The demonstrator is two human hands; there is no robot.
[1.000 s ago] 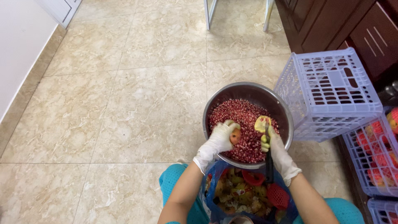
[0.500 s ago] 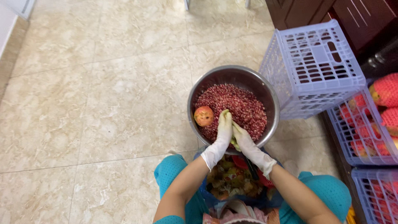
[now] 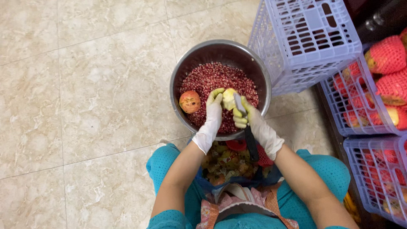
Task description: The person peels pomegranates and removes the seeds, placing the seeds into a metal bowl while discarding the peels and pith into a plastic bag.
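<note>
Both hands had moved up from the near rim of the bowl toward its middle since the earlier picture, and a pale piece of fruit now showed between them. The left hand wore a white glove, and its fingers were bent around the left side of the pomegranate piece. The right hand, gloved too, was clenched around the dark handle of a knife. The knife's blade pointed up and lay right against the right side of the pomegranate piece. So the fruit piece sat between the two grips, touching both, and it was held over the red seeds.

The metal bowl stood on the tiled floor in front of the person's knees. It was full of red pomegranate seeds. A whole round pomegranate lay on the seeds at the left side of the bowl, just beside the left hand but not touching it.

Near the person, between the knees, lay a heap of peels in yellow and red. To the right of the bowl, an upside-down purple crate leaned close to the rim. Farther right, more purple baskets held fruit in red foam nets.
</note>
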